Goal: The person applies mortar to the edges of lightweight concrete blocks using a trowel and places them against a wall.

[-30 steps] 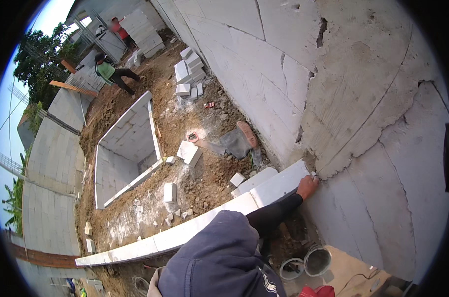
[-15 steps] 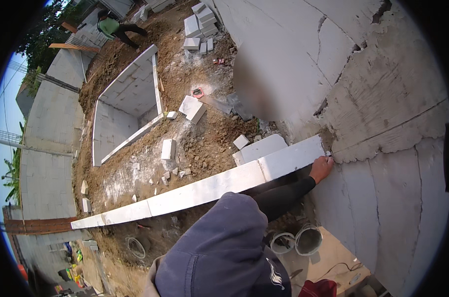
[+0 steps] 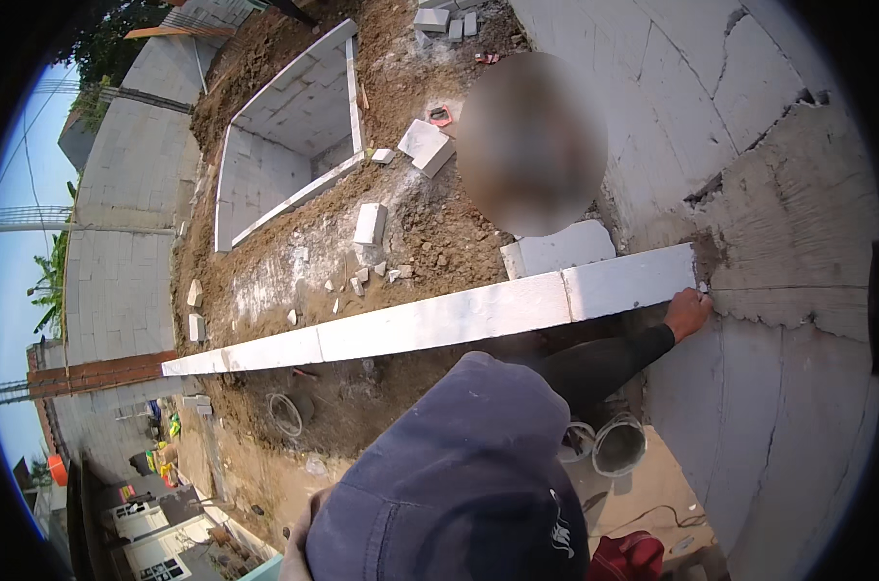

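Observation:
A long low wall of white blocks (image 3: 410, 329) runs across the middle and meets a tall grey wall on the right. At that joint is my right hand (image 3: 689, 312), on an arm in a black sleeve. Its fingers are closed at the end of the top block (image 3: 628, 281); a tiny pale bit shows at the fingertips, too small to name. Dark blue cloth (image 3: 449, 455) with a small white emblem fills the lower middle and hides the arm's upper part. My left hand does not show. A skin-coloured strip beside the cloth I cannot make out.
Beyond the low wall lie loose white blocks (image 3: 370, 224) and a block-lined pit (image 3: 294, 136). Below the arm stand two buckets (image 3: 619, 445). The grey wall (image 3: 710, 407) bounds the right side. A blurred oval hides ground at the upper middle.
The view has shifted, so the low wall sits further right and higher. The person at the upper left has mostly left the picture. My right hand stays at the block's end.

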The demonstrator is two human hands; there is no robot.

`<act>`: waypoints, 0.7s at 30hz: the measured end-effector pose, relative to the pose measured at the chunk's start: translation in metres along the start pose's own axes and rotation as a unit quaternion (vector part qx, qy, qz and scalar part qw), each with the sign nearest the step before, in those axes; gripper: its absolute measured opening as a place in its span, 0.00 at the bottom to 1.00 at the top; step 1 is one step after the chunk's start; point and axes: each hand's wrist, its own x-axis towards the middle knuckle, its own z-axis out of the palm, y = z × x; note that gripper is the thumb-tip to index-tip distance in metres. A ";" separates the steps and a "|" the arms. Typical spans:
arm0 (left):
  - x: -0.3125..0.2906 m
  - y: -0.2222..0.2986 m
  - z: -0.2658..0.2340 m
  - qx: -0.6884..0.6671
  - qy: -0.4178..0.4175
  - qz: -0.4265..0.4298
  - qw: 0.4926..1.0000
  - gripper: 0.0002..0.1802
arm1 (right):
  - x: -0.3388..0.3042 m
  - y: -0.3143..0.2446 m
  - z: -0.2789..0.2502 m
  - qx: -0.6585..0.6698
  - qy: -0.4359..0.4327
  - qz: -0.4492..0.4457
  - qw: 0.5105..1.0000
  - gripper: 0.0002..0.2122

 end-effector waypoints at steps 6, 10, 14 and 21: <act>-0.006 -0.007 -0.049 -0.113 -0.038 -0.052 0.992 0.21 | -0.036 0.002 0.026 0.040 -0.036 0.070 0.996 0.15; -0.010 0.061 -0.032 -0.170 -0.105 -0.215 0.956 0.18 | 0.008 0.083 0.022 -0.001 -0.027 -0.033 0.999 0.17; -0.008 0.015 -0.036 -0.143 -0.042 -0.090 0.985 0.16 | -0.022 0.071 0.043 0.066 -0.066 0.015 0.996 0.18; -0.016 0.010 -0.052 -0.193 -0.082 -0.209 0.955 0.14 | -0.053 0.091 0.059 0.036 -0.006 0.013 0.999 0.20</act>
